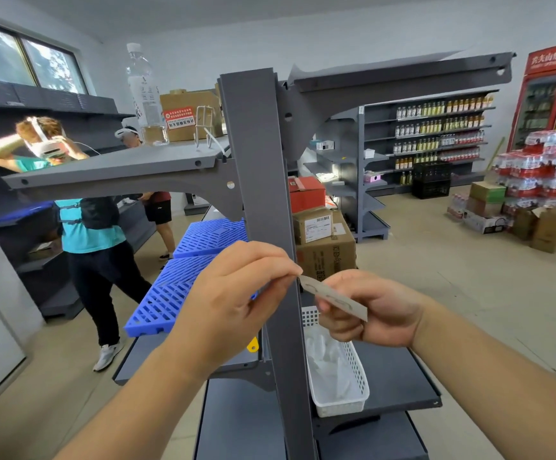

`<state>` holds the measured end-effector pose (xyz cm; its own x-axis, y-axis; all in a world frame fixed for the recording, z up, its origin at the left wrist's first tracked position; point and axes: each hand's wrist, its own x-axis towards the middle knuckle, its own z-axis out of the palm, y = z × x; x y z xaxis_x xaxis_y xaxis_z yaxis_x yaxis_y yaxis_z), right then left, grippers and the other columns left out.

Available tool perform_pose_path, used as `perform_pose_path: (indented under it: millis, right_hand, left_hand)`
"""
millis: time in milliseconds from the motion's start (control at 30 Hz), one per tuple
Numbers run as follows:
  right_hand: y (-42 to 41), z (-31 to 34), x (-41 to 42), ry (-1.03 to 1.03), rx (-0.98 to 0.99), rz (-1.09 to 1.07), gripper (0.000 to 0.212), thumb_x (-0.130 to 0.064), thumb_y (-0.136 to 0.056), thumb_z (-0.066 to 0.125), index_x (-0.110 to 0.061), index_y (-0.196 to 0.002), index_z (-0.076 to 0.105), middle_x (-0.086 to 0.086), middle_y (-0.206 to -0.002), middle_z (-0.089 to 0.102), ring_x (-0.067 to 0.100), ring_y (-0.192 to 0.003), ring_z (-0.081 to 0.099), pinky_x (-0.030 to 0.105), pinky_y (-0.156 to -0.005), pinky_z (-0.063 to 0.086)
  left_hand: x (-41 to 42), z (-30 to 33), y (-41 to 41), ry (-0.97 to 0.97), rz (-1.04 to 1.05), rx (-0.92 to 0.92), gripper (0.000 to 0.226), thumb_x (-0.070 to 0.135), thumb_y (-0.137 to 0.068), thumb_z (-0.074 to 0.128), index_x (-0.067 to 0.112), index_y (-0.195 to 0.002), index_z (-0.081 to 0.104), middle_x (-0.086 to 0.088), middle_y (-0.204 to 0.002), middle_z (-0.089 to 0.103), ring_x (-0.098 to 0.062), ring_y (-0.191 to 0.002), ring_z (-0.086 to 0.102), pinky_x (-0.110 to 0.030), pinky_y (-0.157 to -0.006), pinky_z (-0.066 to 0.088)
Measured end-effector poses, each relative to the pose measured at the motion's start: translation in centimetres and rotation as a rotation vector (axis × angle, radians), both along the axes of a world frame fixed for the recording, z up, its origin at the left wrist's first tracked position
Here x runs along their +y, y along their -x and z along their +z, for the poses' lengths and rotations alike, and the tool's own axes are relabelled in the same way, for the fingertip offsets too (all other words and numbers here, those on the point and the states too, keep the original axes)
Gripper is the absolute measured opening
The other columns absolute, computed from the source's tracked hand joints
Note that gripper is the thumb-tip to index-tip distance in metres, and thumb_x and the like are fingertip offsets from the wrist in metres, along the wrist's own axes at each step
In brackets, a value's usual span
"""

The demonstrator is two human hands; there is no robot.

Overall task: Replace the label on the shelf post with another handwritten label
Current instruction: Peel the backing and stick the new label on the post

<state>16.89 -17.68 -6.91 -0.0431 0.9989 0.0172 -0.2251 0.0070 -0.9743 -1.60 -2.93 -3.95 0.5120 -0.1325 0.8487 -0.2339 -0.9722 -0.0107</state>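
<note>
Mid-frame, my left hand [236,303] and right hand [366,313] each pinch the label [333,297] beside the post [263,194]; I should keep it taut.

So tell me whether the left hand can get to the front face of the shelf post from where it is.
Probably yes. The left hand is already right in front of the shelf post, with nothing between them, though its fingertips are pinching one end of the label.
</note>
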Motion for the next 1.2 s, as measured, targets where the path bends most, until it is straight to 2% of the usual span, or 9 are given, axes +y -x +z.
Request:
perform_pose_path:
  millis: [100,200,300,400,500,567,800,967,1200]
  right_hand:
    - [-0.2,0.1,-0.1,-0.013,-0.028,-0.052,0.034,-0.020,-0.078,0.082,-0.004,-0.081,0.052,-0.005,-0.053,0.036,0.010,-0.048,0.031,0.031,-0.055,0.014]
    - [0.2,0.9,0.0,-0.049,-0.153,-0.160,0.022,-0.019,-0.085,0.074,-0.003,-0.077,0.060,0.001,-0.058,0.039,0.010,-0.050,0.032,0.021,-0.050,0.025]
    - [0.8,1.7,0.6,-0.148,-0.313,-0.419,0.023,-0.012,-0.095,0.071,-0.016,-0.073,0.075,0.008,-0.065,0.062,0.012,-0.055,0.042,0.021,-0.051,0.038]
    - [1.5,2.5,1.4,-0.269,-0.550,-0.696,0.015,-0.024,-0.095,0.073,-0.021,-0.081,0.079,0.027,-0.082,0.070,0.028,-0.065,0.059,0.041,-0.061,0.056]
    - [1.9,3.1,2.1,-0.368,-0.681,-0.822,0.017,-0.023,-0.096,0.072,-0.024,-0.080,0.077,0.005,-0.062,0.060,0.010,-0.057,0.052,0.020,-0.058,0.049]
    - [2.3,3.7,2.6,-0.406,-0.702,-0.862,0.019,-0.021,-0.096,0.071,-0.027,-0.079,0.075,-0.006,-0.060,0.053,0.008,-0.057,0.046,0.017,-0.057,0.044]
    - [2.8,4.9,3.7,-0.474,-0.761,-0.952,0.016,-0.023,-0.097,0.070,-0.025,-0.082,0.075,0.008,-0.061,0.054,0.009,-0.058,0.049,0.034,-0.060,0.052]
    - [2.6,5.4,4.6,-0.506,-0.805,-1.027,0.014,-0.022,-0.096,0.072,-0.020,-0.083,0.075,-0.009,-0.053,0.050,0.004,-0.050,0.047,0.014,-0.055,0.046]
    - [2.2,6.2,6.2,-0.541,-0.831,-1.106,0.018,-0.027,-0.096,0.073,-0.019,-0.080,0.074,-0.011,-0.049,0.047,0.005,-0.046,0.045,0.014,-0.053,0.043]
  left_hand:
    - [0.0,0.1,0.0,-0.009,-0.004,-0.006,0.019,0.017,-0.100,0.062,0.009,-0.102,0.079,-0.002,-0.101,0.073,-0.021,-0.091,0.069,-0.038,-0.081,0.056]
    - [0.1,0.3,0.1,0.046,0.000,-0.012,0.017,0.016,-0.099,0.062,0.009,-0.102,0.077,0.000,-0.102,0.071,-0.014,-0.092,0.066,-0.029,-0.083,0.054]
    - [0.1,0.6,0.4,0.196,0.061,0.012,0.018,0.025,-0.101,0.057,0.016,-0.107,0.072,0.012,-0.102,0.066,0.002,-0.093,0.059,-0.011,-0.082,0.046]
    - [-0.2,0.8,0.1,0.495,0.159,0.045,0.009,0.033,-0.101,0.057,0.034,-0.105,0.065,0.022,-0.099,0.066,0.005,-0.096,0.062,-0.008,-0.073,0.048]
    - [-0.2,1.2,-0.8,0.811,0.127,-0.017,0.012,0.025,-0.100,0.062,0.035,-0.107,0.065,0.011,-0.099,0.070,-0.004,-0.091,0.070,-0.015,-0.062,0.053]
    - [0.1,1.7,-1.2,0.929,0.112,-0.044,0.011,0.027,-0.100,0.063,0.037,-0.105,0.065,0.011,-0.099,0.071,-0.005,-0.090,0.071,-0.016,-0.063,0.056]
    - [0.9,2.1,-2.0,0.916,0.146,0.017,0.009,0.027,-0.095,0.072,0.027,-0.087,0.074,0.014,-0.082,0.076,-0.007,-0.075,0.070,-0.013,-0.064,0.055]
    - [1.2,2.9,-2.7,0.918,0.191,-0.008,0.014,0.030,-0.094,0.073,0.035,-0.081,0.071,0.022,-0.083,0.074,-0.002,-0.081,0.068,-0.004,-0.063,0.051]
    - [1.6,3.9,-3.4,0.945,0.199,-0.052,0.013,0.032,-0.095,0.071,0.028,-0.083,0.074,0.017,-0.078,0.074,0.002,-0.073,0.067,-0.005,-0.059,0.049]
